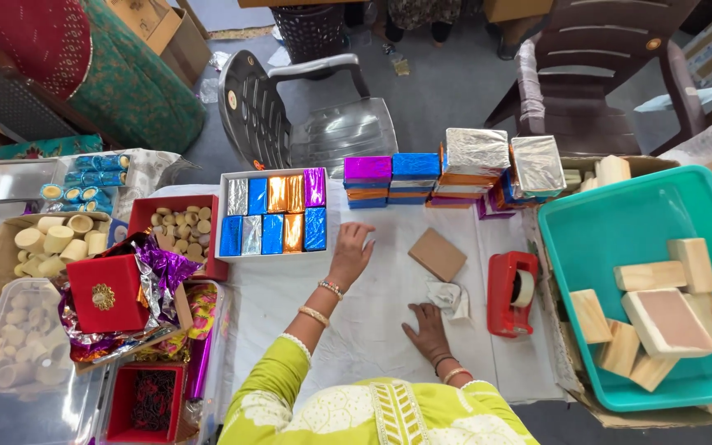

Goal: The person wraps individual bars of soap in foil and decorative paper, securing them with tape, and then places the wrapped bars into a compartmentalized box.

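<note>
Foil-wrapped blocks, blue, silver, orange and purple, are being kept in a white tray (226, 216), and the left hand (351, 254) is being stretched toward the tray's near right corner, fingers spread and nothing gripped; whether the rim is being touched cannot be told. The right hand (428, 330) is being pressed flat and empty on the white table covering (372, 309), well to the right of the tray, just beside a crumpled scrap of paper (448, 297). A bare brown block (437, 254) is lying between that scrap and the tray. For a tidy placement, the tray is probably best steadied at its rim while blocks are being slid in square. Further right of the tray, a red tape dispenser (511, 294) and a teal bin (620, 222) of wooden blocks are being kept; behind the tray, stacked wrapped blocks (422, 177) and grey plastic chairs (290, 107) are standing on a grey floor.
</note>
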